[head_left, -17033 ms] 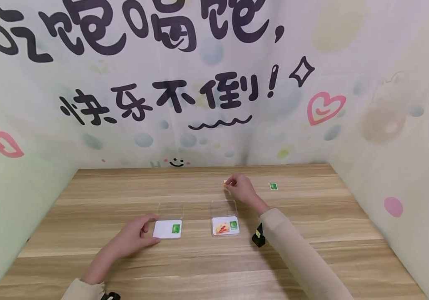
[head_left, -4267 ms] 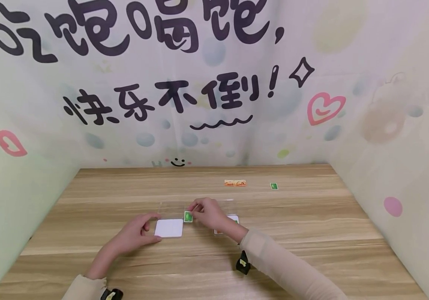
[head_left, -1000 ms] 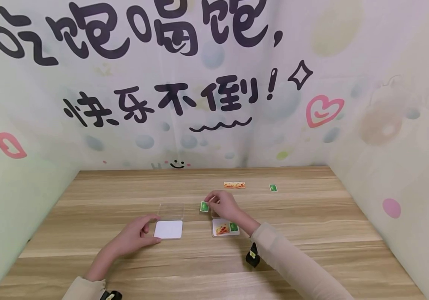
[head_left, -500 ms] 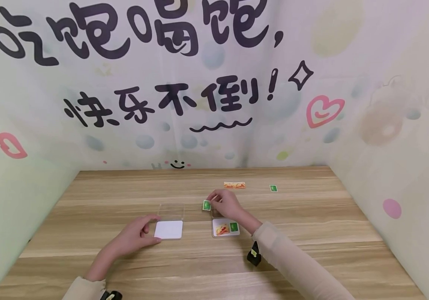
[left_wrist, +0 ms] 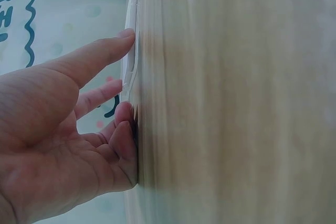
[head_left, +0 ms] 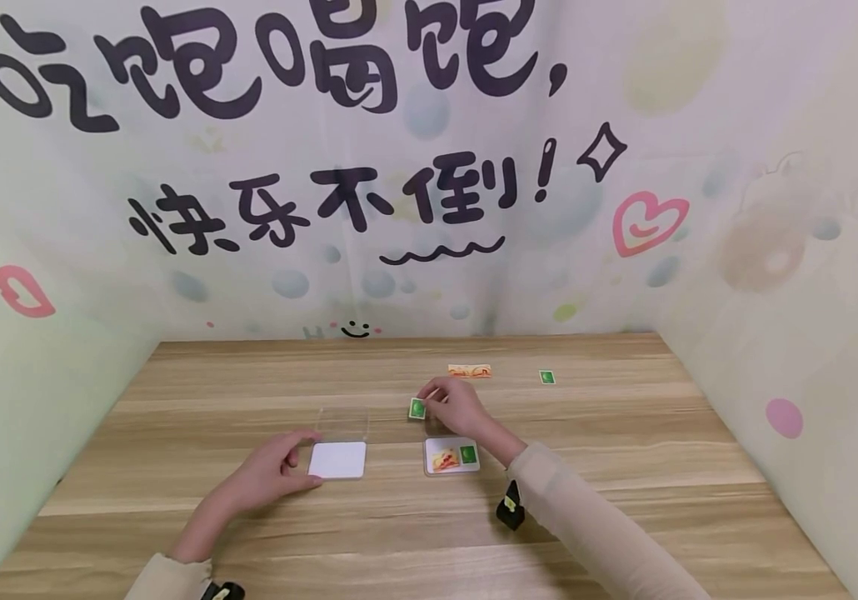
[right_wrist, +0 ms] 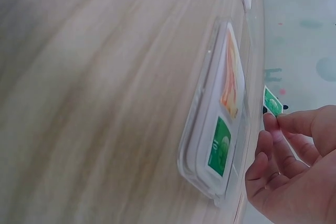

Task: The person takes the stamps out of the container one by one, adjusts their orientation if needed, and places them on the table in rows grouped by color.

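My right hand [head_left: 455,408] pinches a small green stamp [head_left: 417,408] between thumb and fingertips, raised behind the right-hand clear case. That case's white card [head_left: 435,445] carries an orange picture stamp [head_left: 444,459] and a green stamp [head_left: 468,454]; its clear lid, folded back, is partly hidden by my right hand. My left hand [head_left: 267,468] holds the left clear case [head_left: 342,423] at its left side, thumb at the near corner and index finger at the hinge. The white card [head_left: 337,460] in it is bare. In the left wrist view, the thumb [left_wrist: 100,56] presses the case's edge.
At the back of the wooden table [head_left: 609,500] lie a long orange stamp strip [head_left: 469,371] and, farther right, another green stamp [head_left: 546,377]. A printed cloth wall [head_left: 429,283] rises along the table's back edge, with side walls left and right.
The green stamp on the left card was lifted off by my right hand, which carries it rightward and back, lately only slightly. My left hand stays at its case.
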`<control>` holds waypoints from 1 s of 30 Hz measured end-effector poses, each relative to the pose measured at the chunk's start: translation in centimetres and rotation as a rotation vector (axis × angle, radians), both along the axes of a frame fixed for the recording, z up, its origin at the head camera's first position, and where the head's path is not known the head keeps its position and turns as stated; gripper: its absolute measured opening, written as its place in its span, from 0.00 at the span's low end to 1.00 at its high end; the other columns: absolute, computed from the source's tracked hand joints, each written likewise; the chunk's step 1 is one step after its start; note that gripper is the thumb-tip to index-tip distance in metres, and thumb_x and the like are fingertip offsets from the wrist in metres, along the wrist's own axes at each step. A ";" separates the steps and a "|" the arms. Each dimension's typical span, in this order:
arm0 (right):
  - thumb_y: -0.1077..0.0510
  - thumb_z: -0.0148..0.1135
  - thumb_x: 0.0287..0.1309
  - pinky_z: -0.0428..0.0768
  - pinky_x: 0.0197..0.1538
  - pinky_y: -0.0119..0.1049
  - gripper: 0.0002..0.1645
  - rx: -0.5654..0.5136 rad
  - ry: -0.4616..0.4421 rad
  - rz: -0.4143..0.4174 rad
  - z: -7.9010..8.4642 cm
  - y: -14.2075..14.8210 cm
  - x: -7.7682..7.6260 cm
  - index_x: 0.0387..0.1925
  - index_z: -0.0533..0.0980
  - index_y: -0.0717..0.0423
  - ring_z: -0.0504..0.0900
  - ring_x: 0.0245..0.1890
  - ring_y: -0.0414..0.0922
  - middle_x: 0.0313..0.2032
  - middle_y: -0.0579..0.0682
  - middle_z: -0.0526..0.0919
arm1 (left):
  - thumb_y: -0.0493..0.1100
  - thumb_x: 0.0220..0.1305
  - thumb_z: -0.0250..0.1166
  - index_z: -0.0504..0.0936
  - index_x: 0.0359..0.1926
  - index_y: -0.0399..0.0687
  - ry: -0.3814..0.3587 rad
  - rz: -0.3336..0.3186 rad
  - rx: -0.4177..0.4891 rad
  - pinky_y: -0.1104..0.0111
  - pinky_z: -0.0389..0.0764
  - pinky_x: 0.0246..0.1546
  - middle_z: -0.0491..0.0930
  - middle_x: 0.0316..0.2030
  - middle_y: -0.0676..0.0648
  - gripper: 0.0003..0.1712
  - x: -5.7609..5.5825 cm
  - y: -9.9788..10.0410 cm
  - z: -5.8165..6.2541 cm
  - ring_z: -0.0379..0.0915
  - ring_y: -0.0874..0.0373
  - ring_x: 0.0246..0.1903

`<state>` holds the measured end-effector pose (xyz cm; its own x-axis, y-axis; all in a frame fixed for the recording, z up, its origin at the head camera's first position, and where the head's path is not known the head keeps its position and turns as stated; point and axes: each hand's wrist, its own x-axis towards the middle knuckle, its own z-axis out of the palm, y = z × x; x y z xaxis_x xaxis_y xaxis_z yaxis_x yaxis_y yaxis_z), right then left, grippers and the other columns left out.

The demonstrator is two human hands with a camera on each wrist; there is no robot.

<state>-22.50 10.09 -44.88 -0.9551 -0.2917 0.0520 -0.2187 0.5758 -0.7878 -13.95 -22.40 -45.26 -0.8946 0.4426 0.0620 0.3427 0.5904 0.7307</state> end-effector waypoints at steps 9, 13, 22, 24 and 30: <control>0.66 0.66 0.69 0.75 0.32 0.31 0.04 0.009 0.018 0.007 -0.2 0.4 -0.4 0.42 0.85 0.62 0.80 0.33 0.42 0.34 0.54 0.86 | 0.43 0.61 0.79 0.77 0.61 0.33 -0.005 0.000 0.003 0.71 0.65 0.27 0.68 0.30 0.49 0.33 -0.1 -0.1 -0.2 0.60 0.67 0.25; 0.66 0.66 0.70 0.76 0.33 0.32 0.05 0.007 0.019 0.004 -0.5 0.7 -0.7 0.42 0.85 0.62 0.80 0.33 0.42 0.35 0.54 0.87 | 0.43 0.61 0.79 0.77 0.61 0.32 -0.013 0.002 0.001 0.71 0.65 0.27 0.68 0.30 0.49 0.33 -0.1 -0.1 -0.2 0.60 0.67 0.25; 0.67 0.64 0.70 0.78 0.34 0.33 0.06 0.001 0.012 0.000 -0.8 1.2 -0.9 0.43 0.85 0.63 0.81 0.35 0.43 0.37 0.55 0.87 | 0.43 0.61 0.79 0.77 0.61 0.32 -0.020 0.005 0.000 0.72 0.65 0.28 0.68 0.30 0.50 0.33 -0.2 0.0 -0.3 0.60 0.67 0.25; 0.67 0.64 0.69 0.78 0.33 0.33 0.06 -0.005 0.012 -0.002 -0.8 1.2 -0.9 0.43 0.85 0.63 0.81 0.34 0.43 0.37 0.55 0.87 | 0.43 0.60 0.79 0.77 0.61 0.32 -0.015 0.003 -0.001 0.72 0.65 0.27 0.68 0.30 0.50 0.33 -0.2 -0.1 -0.3 0.60 0.67 0.25; 0.67 0.65 0.69 0.77 0.33 0.32 0.06 -0.005 0.017 -0.017 -0.7 1.4 -1.0 0.43 0.85 0.63 0.81 0.33 0.43 0.36 0.55 0.87 | 0.43 0.61 0.79 0.77 0.62 0.32 -0.017 0.004 0.001 0.72 0.65 0.27 0.68 0.30 0.50 0.34 -0.3 -0.2 -0.5 0.60 0.67 0.25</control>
